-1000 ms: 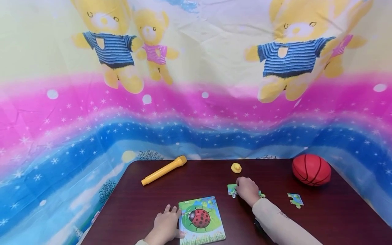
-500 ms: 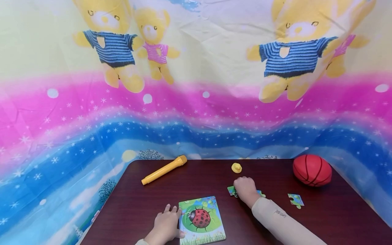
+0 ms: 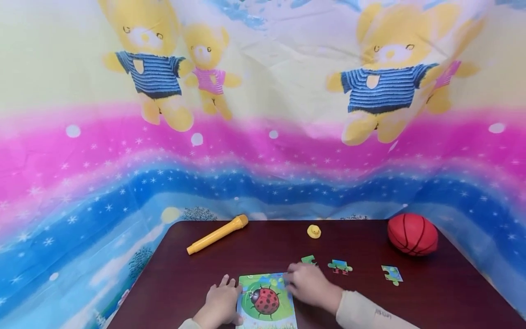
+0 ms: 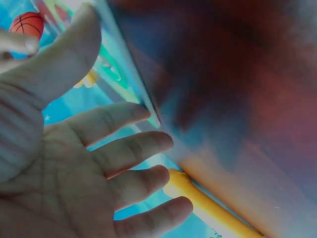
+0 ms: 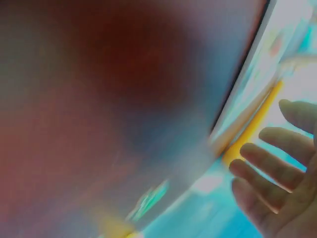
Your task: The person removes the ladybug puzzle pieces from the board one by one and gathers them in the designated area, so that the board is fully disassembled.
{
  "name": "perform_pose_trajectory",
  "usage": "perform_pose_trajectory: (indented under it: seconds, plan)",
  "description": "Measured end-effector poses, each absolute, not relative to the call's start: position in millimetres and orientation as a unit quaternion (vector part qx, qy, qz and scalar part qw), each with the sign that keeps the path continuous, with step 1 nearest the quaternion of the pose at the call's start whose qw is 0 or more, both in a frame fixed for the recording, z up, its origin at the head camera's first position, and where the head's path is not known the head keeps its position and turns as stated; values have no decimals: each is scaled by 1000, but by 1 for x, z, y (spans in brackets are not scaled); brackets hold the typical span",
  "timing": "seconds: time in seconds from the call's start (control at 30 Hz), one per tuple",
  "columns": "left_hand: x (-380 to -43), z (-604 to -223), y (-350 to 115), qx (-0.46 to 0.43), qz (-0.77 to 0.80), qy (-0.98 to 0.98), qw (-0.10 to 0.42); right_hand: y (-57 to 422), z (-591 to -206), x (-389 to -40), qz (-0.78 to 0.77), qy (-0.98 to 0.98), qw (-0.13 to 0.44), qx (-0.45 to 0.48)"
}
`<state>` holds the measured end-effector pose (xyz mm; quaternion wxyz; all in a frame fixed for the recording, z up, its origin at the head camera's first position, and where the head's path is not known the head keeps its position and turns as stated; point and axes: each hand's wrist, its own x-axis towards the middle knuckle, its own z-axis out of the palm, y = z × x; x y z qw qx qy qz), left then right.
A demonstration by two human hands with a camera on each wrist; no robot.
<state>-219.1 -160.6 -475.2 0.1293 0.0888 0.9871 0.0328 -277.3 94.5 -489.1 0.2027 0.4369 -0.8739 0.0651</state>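
A square ladybug puzzle (image 3: 266, 300) lies flat near the table's front edge. My left hand (image 3: 221, 301) rests along its left side, fingers spread, thumb by the lower corner. In the left wrist view that palm (image 4: 59, 173) shows extended fingers beside the puzzle's edge. At the upper right corner of the puzzle is my right hand (image 3: 310, 285), slightly blurred; whether it touches is unclear. Seen from the right wrist, its fingers (image 5: 270, 166) are relaxed, with nothing visible in them. Loose jigsaw pieces lie beyond: one partly behind the hand (image 3: 308, 259), another (image 3: 340, 266), and a third farther right (image 3: 392, 274).
A yellow toy microphone (image 3: 217, 235) lies at the back left of the dark table (image 3: 176, 283). A small yellow rubber duck (image 3: 314, 231) sits at the back, and a red toy basketball (image 3: 412, 234) at the back right. A printed bear curtain (image 3: 267, 183) hangs behind.
My right hand has left the loose jigsaw pieces and come left and nearer, to the puzzle's upper right corner. The middle piece, mostly covered before, now shows. My left hand stays at the puzzle.
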Motion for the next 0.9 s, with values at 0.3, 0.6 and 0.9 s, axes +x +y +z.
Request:
perform_pose_trajectory:
  seconds: [0.3,0.6,0.9]
  plan:
    - [-216,-473,-151,128,54,978,156,84,-499,-246,16,-890,67,452]
    - [-202,-493,-141,167,7,964,207,84,-506,-244,53,-912,14,407]
    - [-200,-501,-141,223,24,960,167,77,-502,-241,71,-931,17,358]
